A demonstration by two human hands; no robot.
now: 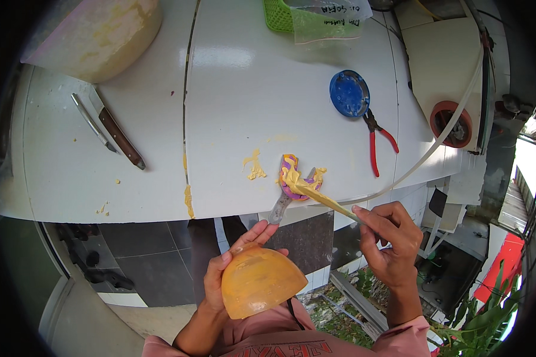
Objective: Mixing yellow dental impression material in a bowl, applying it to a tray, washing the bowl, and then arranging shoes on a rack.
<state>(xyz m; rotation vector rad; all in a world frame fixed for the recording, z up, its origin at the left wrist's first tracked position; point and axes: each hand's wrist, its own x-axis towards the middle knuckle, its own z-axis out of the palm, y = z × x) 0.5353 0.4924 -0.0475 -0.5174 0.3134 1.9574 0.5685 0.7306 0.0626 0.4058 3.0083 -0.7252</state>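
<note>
Honestly, looks easy to fumble

Got the left hand (215, 279) wrapped around a bowl (262, 284), with fingertips seemingly on the handle (279, 209) of a tray (289, 193) at the near edge of the table (268, 107). Can't tell how firmly. Then yellow paste (292, 177) on top, with a spatula (333, 204) dug in, pinched in the right hand (392, 238). Could tip the tray by pressing too hard, or drop the bowl by overworking one hand.

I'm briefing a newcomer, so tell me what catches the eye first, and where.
The orange bowl in the left hand stands out, low in the middle. To its upper right, the right hand holds a paste-smeared spatula to a purple-and-yellow piece. Farther up, red-handled pliers and a round blue dish lie on the white table.
</note>
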